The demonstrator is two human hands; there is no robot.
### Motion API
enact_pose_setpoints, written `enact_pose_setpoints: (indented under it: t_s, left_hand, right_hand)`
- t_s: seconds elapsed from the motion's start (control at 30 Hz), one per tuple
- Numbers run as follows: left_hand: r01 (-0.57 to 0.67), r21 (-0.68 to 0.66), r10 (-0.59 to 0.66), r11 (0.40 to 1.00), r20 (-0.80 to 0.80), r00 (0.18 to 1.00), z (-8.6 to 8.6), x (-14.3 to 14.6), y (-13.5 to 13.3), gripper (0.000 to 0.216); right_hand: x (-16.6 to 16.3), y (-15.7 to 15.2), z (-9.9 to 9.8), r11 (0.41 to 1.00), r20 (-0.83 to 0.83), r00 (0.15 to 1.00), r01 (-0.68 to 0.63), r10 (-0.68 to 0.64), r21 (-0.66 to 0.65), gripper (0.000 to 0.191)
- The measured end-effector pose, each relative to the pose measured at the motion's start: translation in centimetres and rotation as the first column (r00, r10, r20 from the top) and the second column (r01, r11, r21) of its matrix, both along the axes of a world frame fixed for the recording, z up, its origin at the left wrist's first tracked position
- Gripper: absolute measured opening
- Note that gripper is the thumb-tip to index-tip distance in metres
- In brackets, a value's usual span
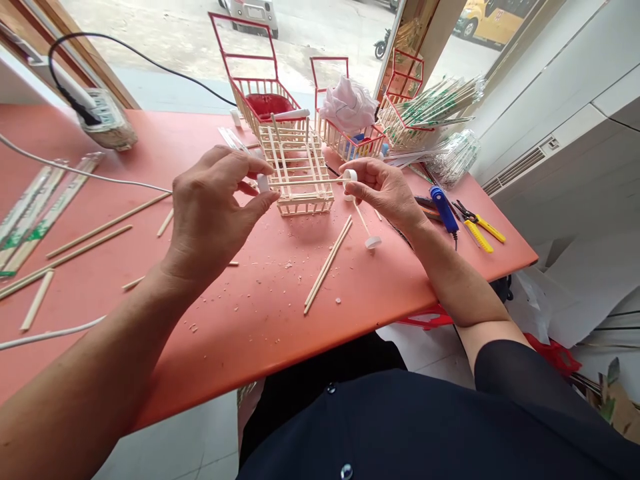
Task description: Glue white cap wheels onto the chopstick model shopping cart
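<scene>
A thin wooden stick (pixel 310 182) is held level in front of me, with a white plastic cap at each end. My left hand (pixel 213 193) pinches the left cap (pixel 263 183) between thumb and fingers. At the other end, my right hand (pixel 383 190) grips the right cap (pixel 351 175). Just behind the stick sits a small frame basket (pixel 300 157) built of wooden sticks. Below my right hand, a second thin stick leads down to another white cap (pixel 373 243) on the table. Two loose wooden sticks (pixel 327 267) lie closer to me.
Red-trimmed stick carts (pixel 250 60) stand along the back of the pink table (pixel 240 320). Wrapped chopsticks (pixel 443 100) fill the right one. A blue-handled tool (pixel 443 208) and yellow-handled pliers (pixel 485 230) lie right. At left are a power strip (pixel 103 120), cables and more sticks.
</scene>
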State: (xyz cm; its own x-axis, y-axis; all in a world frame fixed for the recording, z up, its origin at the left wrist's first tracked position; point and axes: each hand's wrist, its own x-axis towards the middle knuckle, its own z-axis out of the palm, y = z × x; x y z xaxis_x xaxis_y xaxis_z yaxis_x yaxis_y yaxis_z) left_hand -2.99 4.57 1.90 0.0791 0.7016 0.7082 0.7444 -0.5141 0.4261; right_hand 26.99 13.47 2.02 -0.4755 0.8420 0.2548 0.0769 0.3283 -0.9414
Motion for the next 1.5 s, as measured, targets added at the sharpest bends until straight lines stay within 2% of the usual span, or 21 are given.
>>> enact_pose_setpoints:
  t_s: [0.17, 0.3, 0.57, 0.67, 0.9, 1.5]
  left_hand:
    - [0.039, 0.037, -0.039, 0.999, -0.004, 0.999, 0.8, 0.5, -0.7, 0.027]
    - [0.044, 0.031, -0.045, 0.999, 0.012, 0.999, 0.3, 0.5, -0.4, 0.025]
    - [0.030, -0.114, -0.021, 0.993, 0.080, 0.997, -1.1, -0.3, 0.7, 0.020]
    - [0.029, -0.149, -0.016, 0.988, 0.092, 0.996, -1.4, -0.3, 0.9, 0.019]
    - [0.036, -0.117, -0.027, 0.993, 0.074, 0.997, -1.9, -0.3, 1.2, 0.020]
    - [0.000, -0.170, 0.010, 0.985, 0.054, 0.998, -1.8, -0.2, 1.1, 0.016]
  right_hand:
    - [0.2, -0.5, 1.0, 0.998, -0.011, 1.000, 0.006, -0.007, -0.061, 0.065]
    - [0.3, -0.3, 0.6, 0.997, 0.000, 1.000, -0.023, 0.023, -0.079, 0.066]
    - [0.2, 0.9, -1.2, 0.996, 0.034, 0.999, -0.004, 0.001, 0.094, 0.067]
    - [0.3, 0.9, -1.3, 0.996, 0.055, 0.998, -0.008, 0.003, 0.094, 0.067]
    - [0.2, 1.0, -1.7, 0.992, 0.073, 0.997, -0.018, 0.009, 0.126, 0.066]
    - [0.0, 1.0, -1.8, 0.995, 0.088, 0.996, -0.020, 0.011, 0.102, 0.067]
